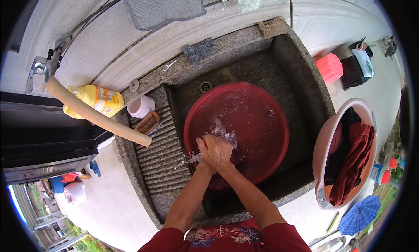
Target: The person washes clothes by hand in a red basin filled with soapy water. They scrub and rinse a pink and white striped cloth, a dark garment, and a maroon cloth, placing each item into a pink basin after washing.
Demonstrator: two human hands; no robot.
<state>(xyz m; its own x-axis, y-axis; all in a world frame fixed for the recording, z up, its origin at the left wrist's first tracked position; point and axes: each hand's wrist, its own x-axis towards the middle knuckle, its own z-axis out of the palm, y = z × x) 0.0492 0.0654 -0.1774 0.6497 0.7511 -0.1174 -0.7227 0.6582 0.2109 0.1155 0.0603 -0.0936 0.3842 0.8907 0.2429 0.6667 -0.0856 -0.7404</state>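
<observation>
My two hands are clasped together low over a red plastic basin (279,151), near its left edge. My right hand (219,150) lies on top with its fingers wrapped round. My left hand (202,161) is mostly hidden beneath it, its fingers closed too. Between and around them water (224,134) splashes up, clear with a purplish tint. Whatever the hands grip, if anything, does not show. Reddish water fills the basin, which rests inside a dark stone sink (301,73).
Left of the basin is a ribbed stone washboard (159,164) with a wooden brush (148,122) and a white cup (141,106). A hose (100,114) hangs over it beside a yellow jug (102,99). At right stands a pink tub (321,193) of dark red clothes (355,158).
</observation>
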